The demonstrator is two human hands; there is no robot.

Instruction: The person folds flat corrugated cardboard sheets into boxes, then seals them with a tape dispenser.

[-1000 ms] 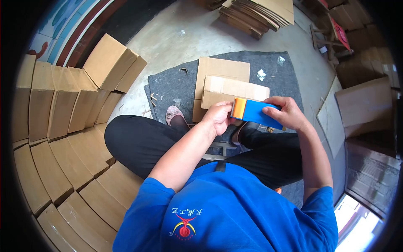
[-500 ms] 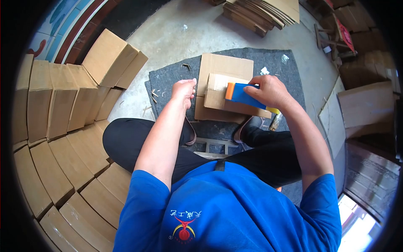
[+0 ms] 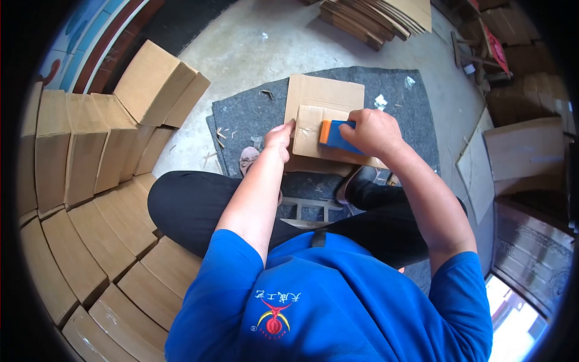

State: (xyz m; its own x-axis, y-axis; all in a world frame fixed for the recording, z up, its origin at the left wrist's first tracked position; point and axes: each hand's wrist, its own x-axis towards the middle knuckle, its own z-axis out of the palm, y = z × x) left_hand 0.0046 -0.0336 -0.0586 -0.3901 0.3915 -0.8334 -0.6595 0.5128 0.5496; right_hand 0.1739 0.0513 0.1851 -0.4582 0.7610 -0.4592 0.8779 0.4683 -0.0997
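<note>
In the head view a closed cardboard box point(image 3: 309, 140) lies on flattened cardboard point(image 3: 329, 89) on a dark grey mat. A shiny strip of tape shows on its top, near the left end. My right hand point(image 3: 377, 133) is closed round a blue tape dispenser point(image 3: 341, 137) with an orange end, held against the top of the box. My left hand point(image 3: 280, 140) is at the left end of the box, thumb at its edge and gripping it; some of its fingers are hidden.
Rows of cardboard boxes point(image 3: 90, 241) stand stacked along my left. A pile of flat cardboard point(image 3: 377, 21) lies ahead, and more cardboard point(image 3: 525, 148) leans at the right. Scraps point(image 3: 220, 137) litter the grey mat point(image 3: 398, 90). My feet are beside the box.
My left hand has moved right, from beside the box onto its left end. My right hand and the tape dispenser have shifted slightly left. My left foot now shows farther left.
</note>
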